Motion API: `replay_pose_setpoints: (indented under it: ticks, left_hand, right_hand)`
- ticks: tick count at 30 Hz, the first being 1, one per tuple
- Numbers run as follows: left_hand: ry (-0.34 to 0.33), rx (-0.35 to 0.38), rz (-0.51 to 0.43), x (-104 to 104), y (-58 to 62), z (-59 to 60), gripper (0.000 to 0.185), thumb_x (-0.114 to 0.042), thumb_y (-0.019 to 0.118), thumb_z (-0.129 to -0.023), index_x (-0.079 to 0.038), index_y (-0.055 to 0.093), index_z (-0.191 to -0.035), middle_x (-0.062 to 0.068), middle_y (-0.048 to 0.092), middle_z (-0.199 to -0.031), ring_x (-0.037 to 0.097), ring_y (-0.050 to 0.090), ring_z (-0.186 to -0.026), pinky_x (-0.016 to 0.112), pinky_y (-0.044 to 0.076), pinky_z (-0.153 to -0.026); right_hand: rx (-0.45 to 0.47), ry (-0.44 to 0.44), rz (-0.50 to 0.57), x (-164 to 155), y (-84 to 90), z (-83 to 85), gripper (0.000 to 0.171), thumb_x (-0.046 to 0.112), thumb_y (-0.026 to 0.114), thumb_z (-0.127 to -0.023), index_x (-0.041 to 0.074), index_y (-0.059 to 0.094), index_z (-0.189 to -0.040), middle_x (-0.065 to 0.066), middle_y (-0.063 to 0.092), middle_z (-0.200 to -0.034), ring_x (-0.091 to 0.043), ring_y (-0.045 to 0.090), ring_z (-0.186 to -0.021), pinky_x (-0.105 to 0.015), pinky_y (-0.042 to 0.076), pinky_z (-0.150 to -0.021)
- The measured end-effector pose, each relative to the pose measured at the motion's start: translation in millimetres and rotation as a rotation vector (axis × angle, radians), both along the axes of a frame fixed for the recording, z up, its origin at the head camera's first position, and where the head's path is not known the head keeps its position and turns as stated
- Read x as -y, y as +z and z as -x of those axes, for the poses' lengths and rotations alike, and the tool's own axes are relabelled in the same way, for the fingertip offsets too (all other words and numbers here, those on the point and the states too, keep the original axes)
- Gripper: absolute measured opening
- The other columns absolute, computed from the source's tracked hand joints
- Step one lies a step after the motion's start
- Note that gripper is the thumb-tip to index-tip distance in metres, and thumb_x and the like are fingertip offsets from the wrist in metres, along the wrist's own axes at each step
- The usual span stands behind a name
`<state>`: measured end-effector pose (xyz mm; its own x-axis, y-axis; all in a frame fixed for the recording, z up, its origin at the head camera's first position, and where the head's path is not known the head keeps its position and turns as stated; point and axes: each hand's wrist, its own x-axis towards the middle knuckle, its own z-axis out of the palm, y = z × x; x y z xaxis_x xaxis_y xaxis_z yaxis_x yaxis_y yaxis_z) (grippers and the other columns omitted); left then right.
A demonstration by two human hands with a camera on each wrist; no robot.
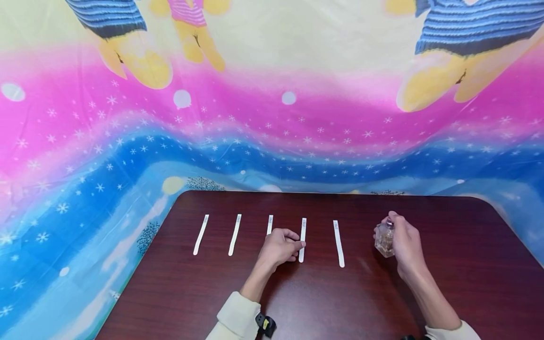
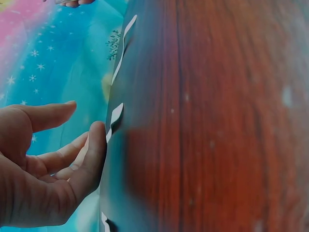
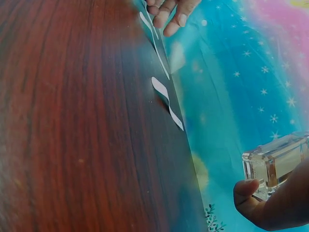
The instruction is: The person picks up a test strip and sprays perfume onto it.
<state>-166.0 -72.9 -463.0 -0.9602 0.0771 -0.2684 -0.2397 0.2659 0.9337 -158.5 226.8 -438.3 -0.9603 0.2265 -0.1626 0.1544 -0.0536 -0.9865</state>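
Observation:
My left hand [image 1: 278, 245] is low over the table between two white paper strips, its fingertips at the second strip from the right [image 1: 303, 229]. In the left wrist view its thumb and fingers stand apart with a gap, near a strip [image 2: 117, 115]; whether they touch it I cannot tell. The left hand partly covers the middle strip [image 1: 269, 225]. At the right, my right hand [image 1: 408, 243] grips a clear glass perfume bottle [image 1: 384, 242] above the table. The bottle [image 3: 275, 162] shows faceted edges in the right wrist view.
Further strips lie spaced in a row: the rightmost strip [image 1: 338, 243] and two at the left, the leftmost strip [image 1: 201, 235] and its neighbour [image 1: 234, 235]. The dark wooden table [image 1: 331, 302] has rounded far corners. Behind it hangs a colourful printed cloth [image 1: 255, 123].

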Motion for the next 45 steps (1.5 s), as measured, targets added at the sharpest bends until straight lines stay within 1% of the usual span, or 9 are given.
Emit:
replay_pose_setpoints:
  ticks: [3,6,10,13,21,26,32,38,45]
  left_hand:
    - [-0.004,-0.005,0.0,-3.2,3.0,-1.7,0.017,-0.006,0.081,-0.092,0.003,0.071,-0.103,0.019,0.079,-0.09,0.013,0.063,-0.065,0.029,0.066,-0.064]
    - [0.002,-0.014,-0.002,-8.4,6.0,-4.0,0.018,-0.007,0.082,-0.091,0.002,0.072,-0.103,0.02,0.08,-0.09,0.012,0.063,-0.061,0.026,0.064,-0.061]
    - [0.026,-0.041,0.015,-18.0,9.1,-7.7,0.016,-0.008,0.083,-0.09,0.0,0.074,-0.101,0.018,0.08,-0.088,0.012,0.066,-0.06,0.026,0.064,-0.059]
    - [0.028,-0.054,0.024,-27.2,9.5,-9.6,0.015,-0.009,0.083,-0.091,-0.001,0.075,-0.101,0.015,0.081,-0.088,0.014,0.069,-0.062,0.029,0.065,-0.06]
    - [0.016,-0.032,-0.019,-50.8,1.3,-13.7,0.013,-0.007,0.083,-0.091,-0.002,0.073,-0.098,0.014,0.081,-0.084,0.013,0.068,-0.062,0.026,0.064,-0.057]
    - [0.027,-0.039,-0.011,-62.6,-2.5,-14.8,0.013,-0.008,0.084,-0.09,-0.003,0.074,-0.096,0.011,0.08,-0.081,0.011,0.066,-0.058,0.026,0.063,-0.055]
    - [0.036,-0.041,-0.021,-75.9,-4.4,-15.5,0.012,-0.005,0.084,-0.089,-0.003,0.073,-0.094,0.009,0.079,-0.078,0.01,0.065,-0.057,0.024,0.062,-0.053]
    - [0.032,-0.07,0.04,-86.2,-6.0,-12.3,0.012,-0.005,0.084,-0.089,-0.004,0.073,-0.091,0.006,0.076,-0.071,0.009,0.06,-0.049,0.024,0.06,-0.051]
    - [0.028,-0.092,0.142,-95.1,-5.8,-8.4,0.018,-0.008,0.089,-0.085,-0.004,0.072,-0.09,-0.001,0.075,-0.068,0.006,0.061,-0.046,0.02,0.055,-0.048]
  right_hand:
    - [0.003,-0.003,0.009,-0.9,0.3,-0.1,0.042,0.049,0.042,-0.114,0.016,0.061,-0.096,0.007,0.072,-0.08,-0.01,0.072,-0.073,-0.031,0.064,-0.059]
    - [0.005,-0.003,0.018,-2.1,0.8,-0.4,0.042,0.049,0.042,-0.114,0.017,0.062,-0.095,0.007,0.072,-0.08,-0.01,0.072,-0.072,-0.031,0.064,-0.058]
    - [0.002,0.003,0.023,-3.8,0.9,-0.1,0.042,0.048,0.042,-0.115,0.017,0.062,-0.095,0.006,0.072,-0.08,-0.011,0.072,-0.072,-0.032,0.064,-0.058]
    - [-0.001,0.003,0.029,-5.3,0.4,0.1,0.042,0.048,0.041,-0.115,0.016,0.062,-0.095,0.005,0.072,-0.08,-0.011,0.072,-0.072,-0.033,0.065,-0.059]
    - [-0.008,-0.003,0.034,-5.8,-1.8,-1.4,0.042,0.047,0.041,-0.115,0.016,0.061,-0.095,0.005,0.072,-0.08,-0.011,0.072,-0.073,-0.031,0.065,-0.061]
    - [-0.007,-0.01,0.036,-6.9,-1.7,-1.9,0.042,0.048,0.042,-0.115,0.017,0.062,-0.095,0.006,0.072,-0.08,-0.011,0.072,-0.073,-0.031,0.065,-0.061]
    - [-0.001,0.005,0.037,-11.5,-0.8,-2.3,0.042,0.049,0.041,-0.115,0.017,0.061,-0.096,0.006,0.072,-0.08,-0.01,0.071,-0.071,-0.033,0.065,-0.059]
    - [-0.003,0.005,0.029,-13.9,0.5,-1.9,0.042,0.048,0.041,-0.115,0.017,0.061,-0.095,0.006,0.072,-0.078,-0.01,0.071,-0.07,-0.033,0.064,-0.056]
    - [0.005,-0.011,-0.031,-16.3,1.8,-2.9,0.042,0.049,0.042,-0.114,0.018,0.062,-0.095,0.007,0.072,-0.08,-0.011,0.072,-0.073,-0.032,0.065,-0.059]
